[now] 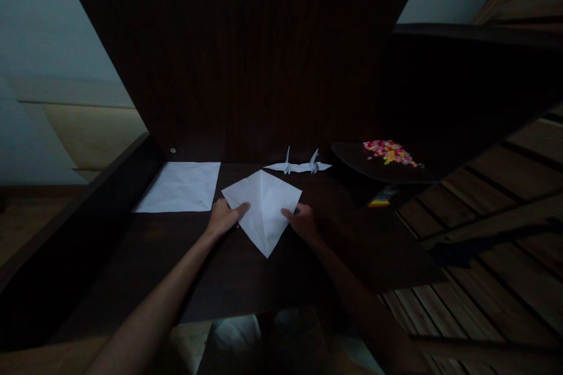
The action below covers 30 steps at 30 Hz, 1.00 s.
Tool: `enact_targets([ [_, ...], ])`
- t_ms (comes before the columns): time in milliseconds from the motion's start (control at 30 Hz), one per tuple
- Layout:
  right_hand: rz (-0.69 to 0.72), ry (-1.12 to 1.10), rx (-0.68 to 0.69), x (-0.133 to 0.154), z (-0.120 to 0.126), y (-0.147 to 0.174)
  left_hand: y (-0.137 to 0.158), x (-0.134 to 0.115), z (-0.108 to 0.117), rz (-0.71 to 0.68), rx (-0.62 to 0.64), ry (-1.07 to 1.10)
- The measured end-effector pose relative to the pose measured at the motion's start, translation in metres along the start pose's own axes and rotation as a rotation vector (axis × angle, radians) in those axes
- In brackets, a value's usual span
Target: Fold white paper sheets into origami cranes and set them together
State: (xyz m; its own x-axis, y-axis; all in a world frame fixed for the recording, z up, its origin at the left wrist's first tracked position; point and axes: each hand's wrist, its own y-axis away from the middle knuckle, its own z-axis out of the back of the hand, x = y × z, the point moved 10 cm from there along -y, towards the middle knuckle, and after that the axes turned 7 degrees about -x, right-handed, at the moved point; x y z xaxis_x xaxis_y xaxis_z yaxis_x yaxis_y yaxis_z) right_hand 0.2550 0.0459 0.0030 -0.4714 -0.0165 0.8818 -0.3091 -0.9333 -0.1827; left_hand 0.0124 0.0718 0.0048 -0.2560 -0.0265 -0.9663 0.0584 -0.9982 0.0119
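Between my two hands is a sheet of white paper (pixel 263 217), turned corner toward me, with a crease running down its middle. My left hand (pixel 223 215) grips its left edge, thumb on top and fingers behind. On the opposite edge, my right hand (pixel 303 220) pinches the paper the same way. The fingers beneath the sheet are mostly hidden. Just beyond the paper, folded white paper cranes (pixel 298 168) stand on the dark desk (pixel 176 258) near the back panel.
Flat white paper (pixel 182 187) lies at the desk's back left. On a rounded dark shelf (pixel 352 158) at the right sits a pile of small colourful pieces (pixel 389 151). A rainbow-striped item (pixel 380 199) shows below it. A low side panel (pixel 79 211) borders the desk's left.
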Motion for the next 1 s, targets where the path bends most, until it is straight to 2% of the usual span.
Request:
enact_targets([
  [267,0.032,-0.046,0.058,-0.005,-0.005,-0.007,-0.004,-0.014,0.01,-0.103,0.029,-0.114],
  [333,0.022,-0.039,0.066,-0.009,-0.004,-0.01,-0.003,-0.016,0.008,-0.139,0.076,-0.133],
  [433,0.019,-0.015,0.064,-0.012,-0.002,-0.013,0.001,-0.021,0.002,-0.234,0.159,-0.169],
  [533,0.04,0.008,0.099,-0.009,-0.003,-0.012,0.008,-0.031,0.0,-0.386,0.162,-0.252],
  [633,0.122,0.04,0.151,-0.001,-0.007,-0.011,0.012,-0.033,-0.004,-0.452,0.172,-0.329],
  [867,0.356,0.102,0.317,0.018,-0.02,-0.005,0.007,-0.026,0.002,-0.358,0.107,-0.281],
  [1000,0.536,0.175,0.46,0.034,-0.031,0.011,0.008,-0.027,-0.002,-0.373,0.094,-0.353],
])
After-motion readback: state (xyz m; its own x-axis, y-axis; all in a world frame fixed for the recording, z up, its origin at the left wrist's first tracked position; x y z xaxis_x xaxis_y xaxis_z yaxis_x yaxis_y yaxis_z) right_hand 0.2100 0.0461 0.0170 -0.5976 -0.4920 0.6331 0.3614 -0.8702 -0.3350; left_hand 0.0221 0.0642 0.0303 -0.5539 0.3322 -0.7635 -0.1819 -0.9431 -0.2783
